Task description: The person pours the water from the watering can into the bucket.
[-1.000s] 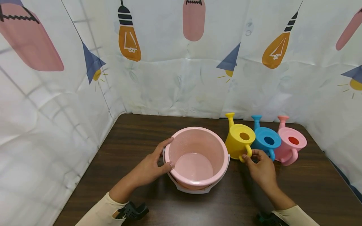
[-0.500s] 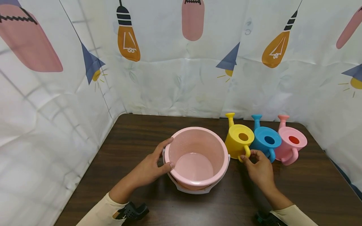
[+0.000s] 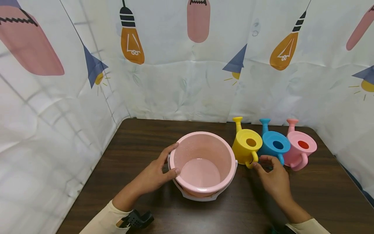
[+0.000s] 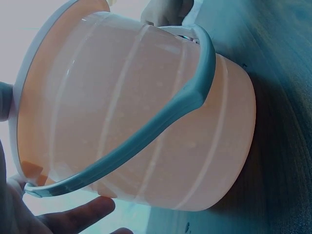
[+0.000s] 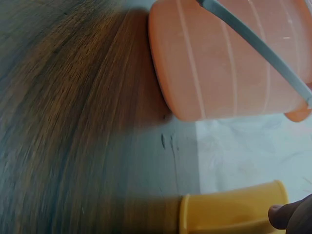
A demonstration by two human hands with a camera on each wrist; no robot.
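Note:
A pink bucket [image 3: 201, 190] stands upright, its pale handle hanging down at the near side. My left hand [image 3: 155, 177] holds its left rim, thumb and a finger over the edge; in the left wrist view other fingers [image 4: 80, 214] lie beside the bucket wall [image 4: 122, 97]. My right hand [image 3: 274, 182] is at the lower handle of a yellow watering can [image 3: 241, 149], the thumb tip by the handle and the index finger apart from it. The right wrist view has the yellow can [image 5: 229, 207] beside a fingertip [image 5: 278, 217].
A blue watering can [image 3: 267, 143] and a pink one [image 3: 295, 146] stand in a row right of the yellow can, spouts toward the back. They are on a dark wooden table [image 3: 140, 139], with a printed white curtain [image 3: 175, 87] behind and at both sides.
My right hand first shifts slightly left with the yellow can's handle, then moves back right, its thumb lower by the handle. My left hand and the bucket stay in place.

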